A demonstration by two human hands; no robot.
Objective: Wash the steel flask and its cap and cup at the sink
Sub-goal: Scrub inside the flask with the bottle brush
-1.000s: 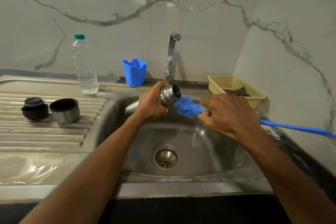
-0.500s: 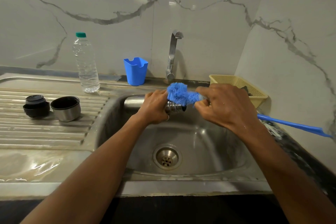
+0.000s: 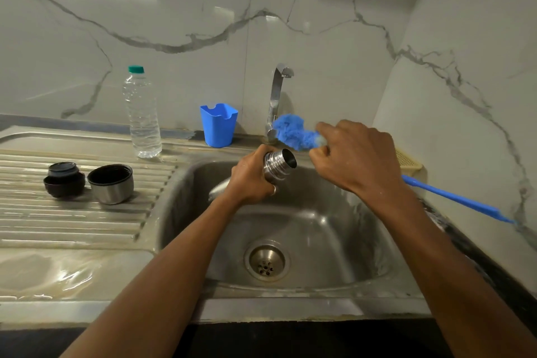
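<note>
Over the sink (image 3: 319, 229), the left hand (image 3: 250, 180) grips the flask (image 3: 279, 164) just under its open neck. It is hard, shiny steel and likely wet and slippy, so hold tight by the ridges. The right hand (image 3: 357, 157) grips the soft brush (image 3: 290, 132) just above the mouth. The cup (image 3: 112, 184) and cap (image 3: 64, 179) sit on the counter (image 3: 72, 221).
</note>
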